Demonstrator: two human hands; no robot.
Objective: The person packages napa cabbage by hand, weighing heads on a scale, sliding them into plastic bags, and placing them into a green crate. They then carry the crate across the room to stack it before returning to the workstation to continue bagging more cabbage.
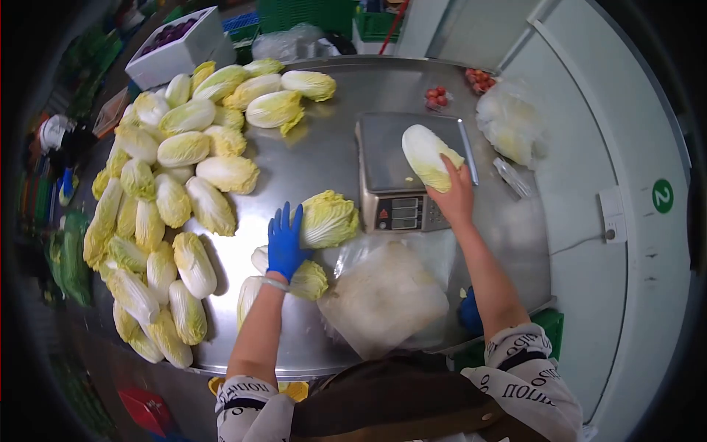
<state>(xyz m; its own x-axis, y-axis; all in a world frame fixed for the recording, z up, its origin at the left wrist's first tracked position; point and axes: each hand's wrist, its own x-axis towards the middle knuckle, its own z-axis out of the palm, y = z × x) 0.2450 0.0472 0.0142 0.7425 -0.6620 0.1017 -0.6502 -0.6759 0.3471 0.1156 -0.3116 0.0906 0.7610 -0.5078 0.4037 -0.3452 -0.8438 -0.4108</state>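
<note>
A pale napa cabbage point(427, 151) lies on the platform of a digital scale point(383, 166), and my bare right hand point(454, 188) grips its leafy lower end. My left hand point(286, 239), in a blue glove, is open with its fingers outstretched. Its palm rests over a napa cabbage point(309, 281), hiding the middle of that one. Touching or close by its fingers, another yellow-green napa cabbage point(329, 219) sits left of the scale. A small leaf scrap lies on the platform near its front edge.
Many napa cabbages point(184, 149) are heaped along the table's left side. Clear plastic bags point(387, 295) lie in front of the scale. Packed red fruit point(437, 97) and a bagged item point(508, 121) sit at the back right. A white foam box point(180, 48) stands beyond the table.
</note>
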